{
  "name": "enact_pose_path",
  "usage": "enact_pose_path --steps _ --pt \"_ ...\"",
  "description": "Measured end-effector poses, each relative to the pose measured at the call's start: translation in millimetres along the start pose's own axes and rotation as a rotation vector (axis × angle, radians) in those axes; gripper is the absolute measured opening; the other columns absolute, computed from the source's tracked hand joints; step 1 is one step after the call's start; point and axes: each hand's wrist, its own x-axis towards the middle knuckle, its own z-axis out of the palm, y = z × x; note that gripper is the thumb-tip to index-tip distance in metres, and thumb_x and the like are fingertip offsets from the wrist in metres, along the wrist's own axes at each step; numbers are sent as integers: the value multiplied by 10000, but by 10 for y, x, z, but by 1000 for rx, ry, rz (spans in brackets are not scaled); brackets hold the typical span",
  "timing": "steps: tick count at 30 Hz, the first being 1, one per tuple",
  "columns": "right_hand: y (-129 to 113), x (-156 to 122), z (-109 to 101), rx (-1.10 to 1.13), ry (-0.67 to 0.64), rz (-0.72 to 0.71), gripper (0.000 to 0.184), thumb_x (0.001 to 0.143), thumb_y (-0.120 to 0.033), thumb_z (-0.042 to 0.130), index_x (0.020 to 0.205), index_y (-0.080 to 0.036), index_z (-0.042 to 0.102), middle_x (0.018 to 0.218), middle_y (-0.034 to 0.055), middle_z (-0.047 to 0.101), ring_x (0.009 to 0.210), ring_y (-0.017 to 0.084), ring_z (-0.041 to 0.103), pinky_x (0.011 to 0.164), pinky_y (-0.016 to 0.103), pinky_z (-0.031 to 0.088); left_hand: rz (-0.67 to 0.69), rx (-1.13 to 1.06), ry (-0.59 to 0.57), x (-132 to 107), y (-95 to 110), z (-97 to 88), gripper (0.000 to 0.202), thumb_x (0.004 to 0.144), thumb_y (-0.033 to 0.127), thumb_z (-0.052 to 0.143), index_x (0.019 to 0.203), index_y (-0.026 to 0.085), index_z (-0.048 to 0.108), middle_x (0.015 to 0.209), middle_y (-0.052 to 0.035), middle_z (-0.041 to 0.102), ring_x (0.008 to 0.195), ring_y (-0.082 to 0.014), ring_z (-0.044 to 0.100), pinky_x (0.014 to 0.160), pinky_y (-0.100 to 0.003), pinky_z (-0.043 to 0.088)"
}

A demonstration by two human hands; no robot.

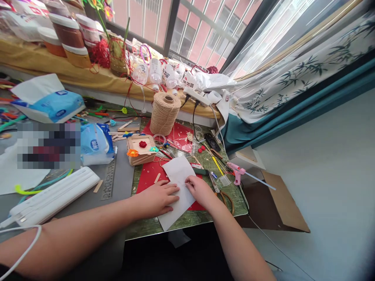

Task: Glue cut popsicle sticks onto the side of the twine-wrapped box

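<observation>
A white sheet of paper (177,171) lies at a slant near the front edge of the table, partly over a red sheet (146,177). My left hand (159,197) rests on its left side, palm down, fingers spread. At the paper's right side my right hand (200,189) is closed, thumb and fingertips pinched at the paper; whether something small is also in them is hidden. Just behind the paper stands a small wooden-stick box (141,159) with red, orange and blue flowers. Scissors (224,199) with brown handles lie right of my right hand.
A big twine spool (165,113) stands behind the box. A pink glue gun (237,171) lies at the right edge, above an open cardboard box (278,203). To the left are a white device (55,195), a ruler (109,179) and wipes (95,142). Jars (66,31) line the sill.
</observation>
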Motion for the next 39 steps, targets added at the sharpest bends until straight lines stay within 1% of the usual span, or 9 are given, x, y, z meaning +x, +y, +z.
enact_pose_path --steps 5,12,19,23,26,29,31,35,39 --pt "17 -47 50 -41 73 -64 183 1023 -202 490 1079 -193 664 1064 103 727 985 228 659 895 338 481 -13 -14 16 -19 -12 7 387 939 393 678 1308 275 666 1586 -127 491 1438 -358 489 1194 -538 346" --pt "122 13 71 -114 -38 -145 174 987 -178 546 865 -199 668 903 83 699 872 227 611 823 327 446 -68 0 -40 9 14 -2 414 950 465 652 1322 283 661 1603 -165 460 1431 -391 498 1153 -581 374" --pt "251 -155 -152 -130 -142 -179 198 919 -151 620 730 -208 630 794 52 667 791 210 584 782 311 440 -65 -23 -38 12 14 -21 430 942 456 668 1329 268 658 1602 -160 463 1438 -382 490 1156 -553 374" --pt "96 -318 -164 -92 -92 -179 150 971 -192 575 908 -208 709 919 76 731 894 226 653 846 337 481 -81 -42 -24 15 56 -121 387 928 463 686 1266 276 688 1563 -148 509 1390 -388 523 1128 -556 381" --pt "-134 -479 20 211 47 -74 214 1015 -319 558 1148 -218 692 994 76 750 881 215 689 818 343 522 -143 -96 60 32 129 -238 388 935 458 676 1265 254 660 1412 -133 628 1293 -352 577 1103 -558 386" --pt "-359 -610 275 798 120 75 253 932 -447 697 1025 -213 680 836 34 722 739 184 673 696 306 533 -209 -273 227 58 168 -302 346 957 450 657 1203 206 655 1170 -104 722 1120 -260 642 1011 -440 465" --pt "-479 -641 393 1040 128 165 320 864 -488 776 940 -198 662 749 10 691 638 144 625 606 264 501 -234 -431 305 72 155 -297 296 944 441 684 1101 190 688 1040 -77 744 994 -210 666 913 -351 505" --pt "-607 -588 446 1288 106 263 362 801 -481 846 876 -178 661 663 -13 662 523 90 544 505 211 426 -301 -728 300 84 92 -249 224 903 389 741 993 183 745 918 -41 760 849 -160 675 795 -273 532" --pt "-642 -549 435 1419 128 302 354 782 -437 875 891 -180 656 670 -19 676 518 77 556 505 195 434 -336 -834 310 75 52 -232 212 885 357 767 992 174 764 936 -49 776 872 -163 701 831 -277 545"
